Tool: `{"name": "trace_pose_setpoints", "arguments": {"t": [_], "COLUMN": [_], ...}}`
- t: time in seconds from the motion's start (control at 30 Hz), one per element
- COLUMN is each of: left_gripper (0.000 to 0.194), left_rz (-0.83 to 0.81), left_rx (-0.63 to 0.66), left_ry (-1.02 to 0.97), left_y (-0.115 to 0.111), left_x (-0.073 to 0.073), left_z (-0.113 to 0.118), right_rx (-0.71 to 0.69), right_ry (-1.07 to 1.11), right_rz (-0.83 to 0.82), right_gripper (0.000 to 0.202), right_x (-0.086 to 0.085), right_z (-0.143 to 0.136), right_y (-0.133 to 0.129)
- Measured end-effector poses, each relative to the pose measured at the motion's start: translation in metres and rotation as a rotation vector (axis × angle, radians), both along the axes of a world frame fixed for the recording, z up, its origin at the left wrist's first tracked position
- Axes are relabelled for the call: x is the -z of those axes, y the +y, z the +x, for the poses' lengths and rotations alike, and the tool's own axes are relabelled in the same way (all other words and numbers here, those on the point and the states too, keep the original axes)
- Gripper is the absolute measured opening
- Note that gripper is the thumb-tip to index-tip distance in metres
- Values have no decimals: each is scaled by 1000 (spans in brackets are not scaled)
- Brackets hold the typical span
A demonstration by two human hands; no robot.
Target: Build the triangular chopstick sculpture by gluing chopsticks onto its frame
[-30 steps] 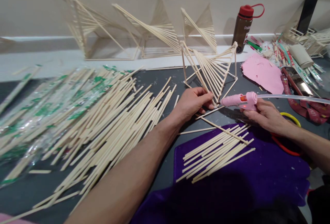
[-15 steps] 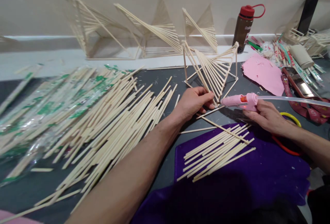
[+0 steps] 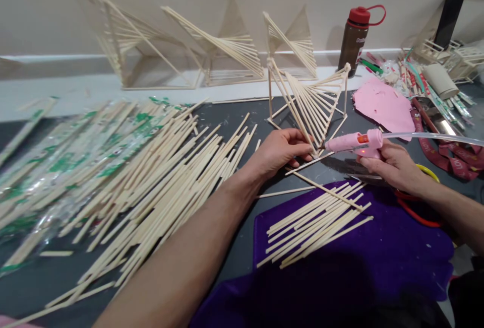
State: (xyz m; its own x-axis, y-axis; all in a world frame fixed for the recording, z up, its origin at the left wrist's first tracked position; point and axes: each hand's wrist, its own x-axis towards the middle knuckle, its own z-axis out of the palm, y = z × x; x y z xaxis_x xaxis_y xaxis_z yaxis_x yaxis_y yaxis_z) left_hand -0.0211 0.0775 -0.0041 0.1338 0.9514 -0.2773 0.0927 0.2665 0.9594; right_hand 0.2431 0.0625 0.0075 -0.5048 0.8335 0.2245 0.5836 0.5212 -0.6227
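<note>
My right hand (image 3: 389, 161) is closed around the handle of a pink hot glue gun (image 3: 350, 142), a clear glue stick running out of its back. Its nozzle meets the near corner of a frame of thin wooden sticks (image 3: 308, 101), whose sticks fan out in a twisted surface. My left hand (image 3: 289, 149) pinches that frame just left of the nozzle; the fingertips partly cover the joint. Just below the corner lie loose sticks (image 3: 310, 163). More cut sticks (image 3: 317, 227) rest on a purple cloth (image 3: 401, 247) in front of my hands.
Loose sticks (image 3: 170, 192) and plastic-wrapped ones (image 3: 68, 156) spread over the left side. Finished-looking stick frames (image 3: 223, 48) stand along the wall. At right are a brown bottle (image 3: 354, 41), pink sheet (image 3: 383, 109), phone (image 3: 434, 114), red lanyard (image 3: 446, 156) and scissors (image 3: 419, 212).
The glue gun's rear has risen slightly and its nozzle now sits a little higher on the corner. My left hand stays on the frame. The whole view has shifted slightly.
</note>
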Motion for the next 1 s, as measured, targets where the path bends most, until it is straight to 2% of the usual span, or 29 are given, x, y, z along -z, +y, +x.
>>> {"name": "trace_pose_setpoints", "arguments": {"t": [1.0], "left_gripper": [12], "left_rz": [-19], "left_rx": [-85], "left_ry": [114], "left_y": [-2], "left_x": [-6], "left_z": [11], "right_rx": [2], "right_ry": [46], "right_rz": [5], "right_gripper": [25], "right_x": [3], "right_z": [-3], "right_y": [0]}}
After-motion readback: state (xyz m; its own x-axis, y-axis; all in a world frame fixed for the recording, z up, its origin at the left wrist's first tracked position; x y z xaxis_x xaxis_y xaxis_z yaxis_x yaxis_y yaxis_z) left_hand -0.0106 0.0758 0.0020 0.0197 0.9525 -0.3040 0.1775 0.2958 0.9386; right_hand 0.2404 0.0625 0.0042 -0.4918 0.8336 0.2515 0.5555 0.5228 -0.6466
